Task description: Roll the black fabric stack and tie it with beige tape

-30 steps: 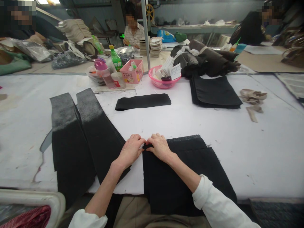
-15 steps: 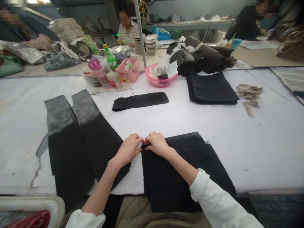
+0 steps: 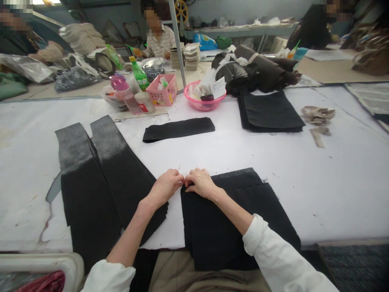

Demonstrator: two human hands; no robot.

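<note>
A stack of black fabric pieces [image 3: 237, 219] lies on the white table [image 3: 319, 182] right in front of me. My left hand [image 3: 165, 187] and my right hand [image 3: 200, 182] meet at the stack's far left corner, fingers curled and pinching the edge of the cloth there. Two long black fabric panels [image 3: 100, 174] lie side by side to the left, close to my left forearm.
A narrow black strip [image 3: 179, 129] lies further back, with a black folded pile [image 3: 270, 111] to its right. A pink bowl [image 3: 204, 103], pink box [image 3: 164, 91], bottles [image 3: 139, 75] and scraps [image 3: 317, 117] stand behind. Other people sit at the far side.
Both hands stay pinched at the same corner of the stack. The view has shifted slightly, nothing else has moved.
</note>
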